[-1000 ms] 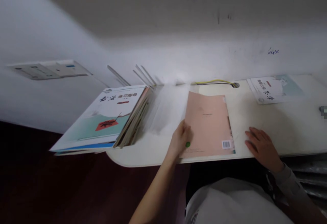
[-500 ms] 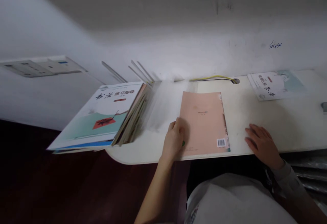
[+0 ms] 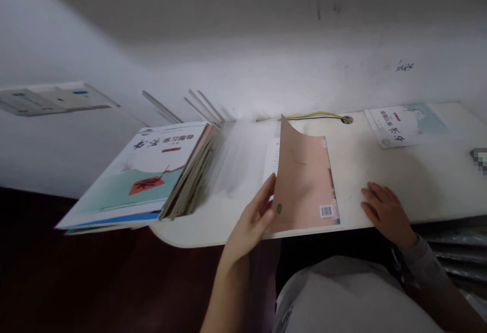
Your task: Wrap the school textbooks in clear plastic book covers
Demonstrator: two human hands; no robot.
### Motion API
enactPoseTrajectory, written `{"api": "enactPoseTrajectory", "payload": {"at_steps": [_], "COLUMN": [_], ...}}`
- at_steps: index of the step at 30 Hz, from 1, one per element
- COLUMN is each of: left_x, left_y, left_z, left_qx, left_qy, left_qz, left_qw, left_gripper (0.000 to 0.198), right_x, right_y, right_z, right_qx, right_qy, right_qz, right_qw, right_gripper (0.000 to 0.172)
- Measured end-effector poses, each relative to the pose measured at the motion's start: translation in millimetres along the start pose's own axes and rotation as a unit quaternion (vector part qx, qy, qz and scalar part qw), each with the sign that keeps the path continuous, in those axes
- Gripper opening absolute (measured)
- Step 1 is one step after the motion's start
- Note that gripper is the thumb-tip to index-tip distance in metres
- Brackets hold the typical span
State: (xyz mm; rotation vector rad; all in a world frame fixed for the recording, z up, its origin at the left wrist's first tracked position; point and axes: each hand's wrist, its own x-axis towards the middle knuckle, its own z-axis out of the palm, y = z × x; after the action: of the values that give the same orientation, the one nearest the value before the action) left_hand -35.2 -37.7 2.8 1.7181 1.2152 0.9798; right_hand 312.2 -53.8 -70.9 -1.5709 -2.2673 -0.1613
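Note:
A booklet with a pink back cover (image 3: 304, 181) lies on the white desk, its barcode at the lower right. The left edge of its cover is raised and curls up at the top, with a white printed page showing beneath. At that raised edge is my left hand (image 3: 253, 216), its fingers and thumb on the cover; part of the grip is hard to make out. To the right of the booklet, my right hand (image 3: 386, 211) rests on the desk surface, fingers stretched out, holding nothing.
A stack of workbooks (image 3: 152, 171) stands on the desk's left end, overhanging its edge. Another workbook (image 3: 405, 125) lies at the back right. A yellow cable (image 3: 315, 114) runs along the wall into a round hole. A dark object (image 3: 479, 158) sits at the far right.
My left hand has lifted the left edge of the pink cover, which lay flat before, and a white page has come into view. My right hand has stayed in place on the desk.

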Motion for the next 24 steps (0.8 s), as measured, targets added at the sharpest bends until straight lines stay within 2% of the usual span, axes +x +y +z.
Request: {"api": "enactPoseTrajectory", "payload": {"at_steps": [1, 3, 6, 8, 12, 14, 17, 21, 24], "left_x": [-2.1, -0.8, 11.2, 19.2, 25.3, 26.1, 27.8, 29.9, 31.6], "left_y": [6.2, 14.8, 19.1, 20.1, 23.4, 23.0, 17.8, 13.3, 17.6], "left_z": [6.6, 27.7, 71.7, 100.3, 139.8, 150.6, 158.7, 161.1, 164.4], "left_qx": [-0.02, 0.029, 0.2, 0.297, 0.414, 0.445, 0.472, 0.482, 0.483], "left_qy": [-0.033, -0.065, -0.019, -0.019, -0.11, -0.13, -0.144, -0.153, -0.155], "left_qz": [0.04, 0.085, 0.087, 0.115, 0.218, 0.24, 0.239, 0.234, 0.234], "left_qw": [0.998, 0.994, 0.976, 0.948, 0.877, 0.853, 0.836, 0.83, 0.83], "left_gripper": [0.077, 0.086, 0.087, 0.084, 0.069, 0.061, 0.054, 0.05, 0.049], "right_x": [0.5, 1.6, 2.7, 2.4, -0.6, -2.0, -3.2, -4.0, -5.1], "right_y": [-0.7, -1.8, -1.8, -0.4, 4.1, 6.6, 10.8, 16.0, 18.4], "right_z": [-0.8, -2.5, -4.4, -4.6, -2.9, -2.3, -2.5, -2.7, -1.8], "right_qx": [-0.001, -0.001, -0.007, -0.03, -0.045, -0.029, -0.001, 0.039, 0.071], "right_qy": [-0.002, -0.005, -0.007, -0.009, -0.019, -0.021, -0.027, -0.031, -0.01], "right_qz": [0.001, 0.006, 0.034, 0.067, 0.097, 0.096, 0.096, 0.093, 0.109], "right_qw": [1.0, 1.0, 0.999, 0.997, 0.994, 0.995, 0.995, 0.994, 0.991], "right_gripper": [0.035, 0.036, 0.037, 0.042, 0.052, 0.051, 0.049, 0.049, 0.05]}}
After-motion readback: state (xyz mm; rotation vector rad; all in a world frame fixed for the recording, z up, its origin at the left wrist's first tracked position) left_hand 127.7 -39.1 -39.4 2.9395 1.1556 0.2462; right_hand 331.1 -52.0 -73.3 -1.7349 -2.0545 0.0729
